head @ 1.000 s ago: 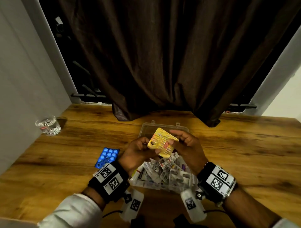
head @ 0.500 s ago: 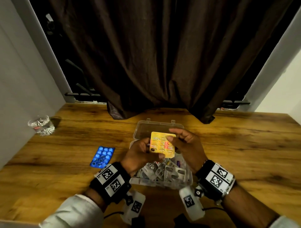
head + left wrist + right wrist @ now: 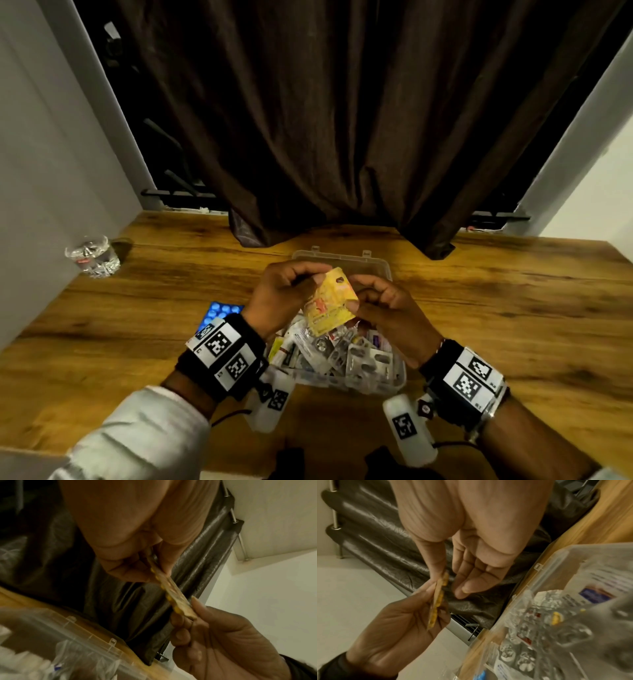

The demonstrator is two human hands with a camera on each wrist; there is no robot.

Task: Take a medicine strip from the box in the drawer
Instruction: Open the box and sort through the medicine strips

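Observation:
A yellow medicine strip [image 3: 329, 306] is held above the open clear plastic box [image 3: 397, 377], which is full of blister strips. My left hand [image 3: 317, 279] pinches the strip's far upper edge between thumb and fingers. My right hand [image 3: 352, 301] pinches its right edge. In the left wrist view the strip [image 3: 173, 595] shows edge-on, spanning from my left hand [image 3: 152, 565] to my right hand [image 3: 188, 614]. In the right wrist view the strip [image 3: 437, 599] lies in the left hand's fingers [image 3: 443, 613], with my right thumb at its top.
The box lid [image 3: 376, 265] lies open behind the box on the wooden table [image 3: 513, 325]. A blue blister strip [image 3: 221, 312] lies left of the box, partly behind my left wrist. A glass of water [image 3: 91, 256] stands far left by the wall. A dark curtain [image 3: 342, 137] hangs behind.
The yellow strip has been turned in my hands, from lying face-up to standing tilted. My left hand has shifted from its lower left edge to its far upper edge.

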